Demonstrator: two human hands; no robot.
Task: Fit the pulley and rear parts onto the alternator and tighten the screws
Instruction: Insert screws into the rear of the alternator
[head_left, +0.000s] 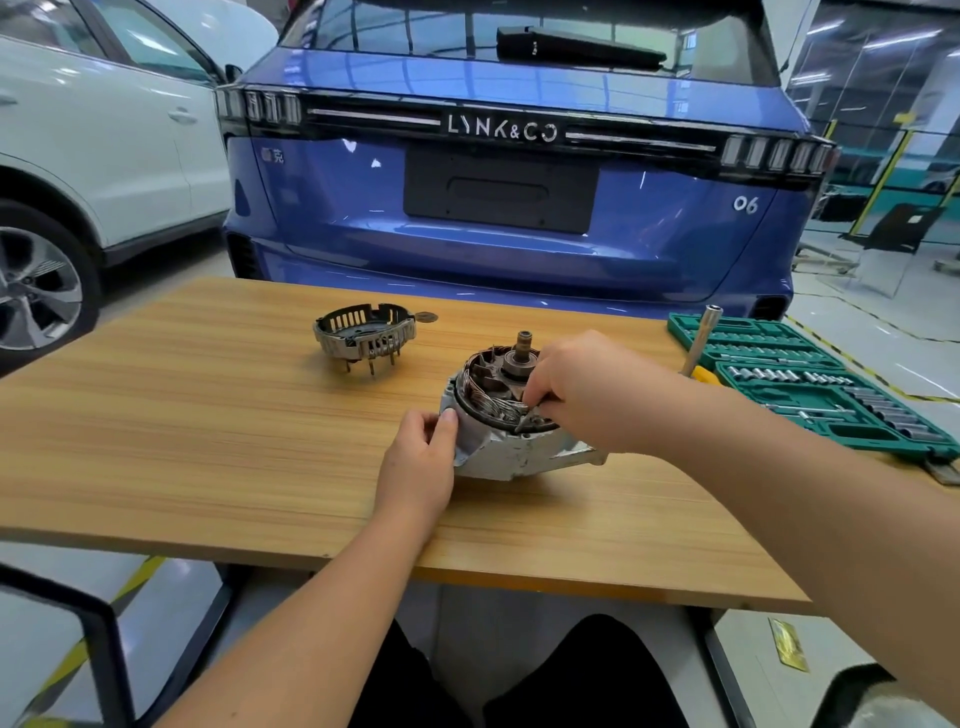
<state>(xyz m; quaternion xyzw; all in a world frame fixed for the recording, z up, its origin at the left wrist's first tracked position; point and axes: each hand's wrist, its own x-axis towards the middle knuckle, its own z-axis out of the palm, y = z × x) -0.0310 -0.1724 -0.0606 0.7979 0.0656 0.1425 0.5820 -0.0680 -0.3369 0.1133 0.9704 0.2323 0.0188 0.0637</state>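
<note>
A: R hand pinches a wire in alternator, mid-table. L hand grips its housing.
B: Containers?
A: Green socket case open at R edge, sockets inside. Rear cover well apart, bare wood left.

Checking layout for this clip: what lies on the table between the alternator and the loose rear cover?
Nothing: in the head view only bare table separates the alternator from the rear cover.

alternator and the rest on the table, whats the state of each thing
alternator: rear open, windings and shaft exposed
rear cover: off, lying apart on the table
socket case: open, sockets in their slots
left hand: gripping the alternator's side
right hand: pinching a small part at the windings
</note>
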